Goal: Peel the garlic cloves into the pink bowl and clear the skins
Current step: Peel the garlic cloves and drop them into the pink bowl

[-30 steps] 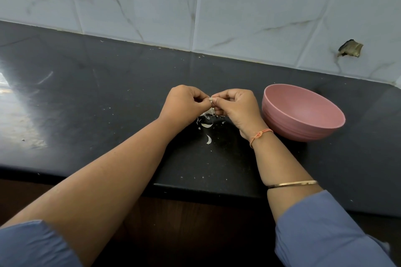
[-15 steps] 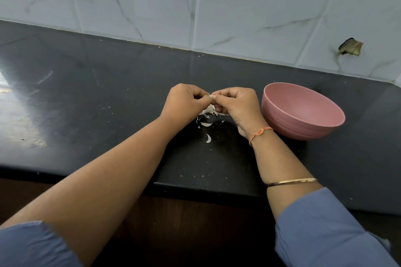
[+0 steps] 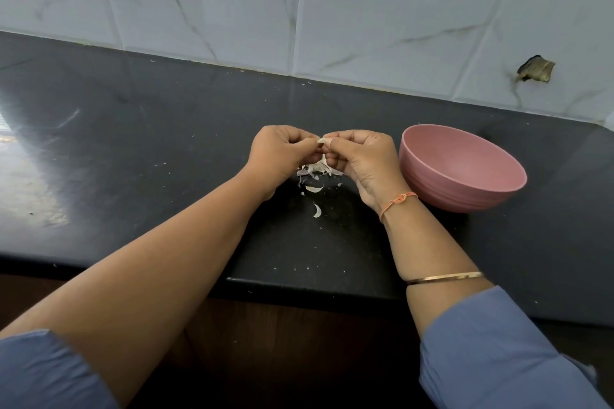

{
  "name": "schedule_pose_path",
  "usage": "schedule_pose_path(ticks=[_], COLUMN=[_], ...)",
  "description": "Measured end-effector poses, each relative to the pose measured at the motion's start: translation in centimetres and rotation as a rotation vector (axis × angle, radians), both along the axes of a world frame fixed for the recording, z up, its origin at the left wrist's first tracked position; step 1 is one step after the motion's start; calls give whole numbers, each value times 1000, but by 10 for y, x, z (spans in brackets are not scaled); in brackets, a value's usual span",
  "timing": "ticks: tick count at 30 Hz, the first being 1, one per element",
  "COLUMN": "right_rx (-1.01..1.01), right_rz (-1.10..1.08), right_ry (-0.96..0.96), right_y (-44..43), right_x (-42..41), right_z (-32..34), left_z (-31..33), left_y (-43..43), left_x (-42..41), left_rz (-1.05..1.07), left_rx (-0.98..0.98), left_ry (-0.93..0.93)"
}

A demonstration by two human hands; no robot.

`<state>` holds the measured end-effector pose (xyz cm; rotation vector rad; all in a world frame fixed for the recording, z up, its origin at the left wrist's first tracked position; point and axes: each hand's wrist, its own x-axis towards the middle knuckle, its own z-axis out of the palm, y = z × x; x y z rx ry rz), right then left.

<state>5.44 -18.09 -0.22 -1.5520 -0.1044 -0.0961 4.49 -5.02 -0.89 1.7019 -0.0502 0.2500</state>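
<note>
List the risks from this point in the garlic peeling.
1. The garlic clove is pinched between the left hand and the right hand above the counter, beside the pink bowl rather than over it. If it slips, it will probably land among the skins.
2. Some skins lie scattered toward the counter's front edge, so a forearm could brush them off.

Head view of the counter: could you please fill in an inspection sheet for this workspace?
Surface: black counter, speckled with small crumbs, glare at left.
Job's things: garlic clove held above the counter; pink bowl upright to its right, no cloves visible inside.
Clutter: garlic skins scattered on the counter below the clove.
Grippers: left hand and right hand both pinch the clove.
Cables: nothing seen.
Surroundings: marbled tiled wall behind, with a broken hole at right.
</note>
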Motion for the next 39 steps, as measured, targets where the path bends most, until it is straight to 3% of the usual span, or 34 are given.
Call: schedule_pose_path(ticks=[7, 29, 34, 39], right_rx=[95, 132, 95, -30], right_rz=[4, 25, 23, 7], right_ry=[65, 128, 101, -15], right_y=[0, -2, -1, 1], right_x=[1, 1, 2, 5], right_z=[0, 0, -2, -5], left_z=[-2, -6, -5, -3], left_y=[0, 2, 1, 3], left_x=[-1, 6, 5, 3], left_rz=[44, 98, 113, 28], left_rx=[169, 375, 313, 104], left_ry=[-75, -214, -151, -36])
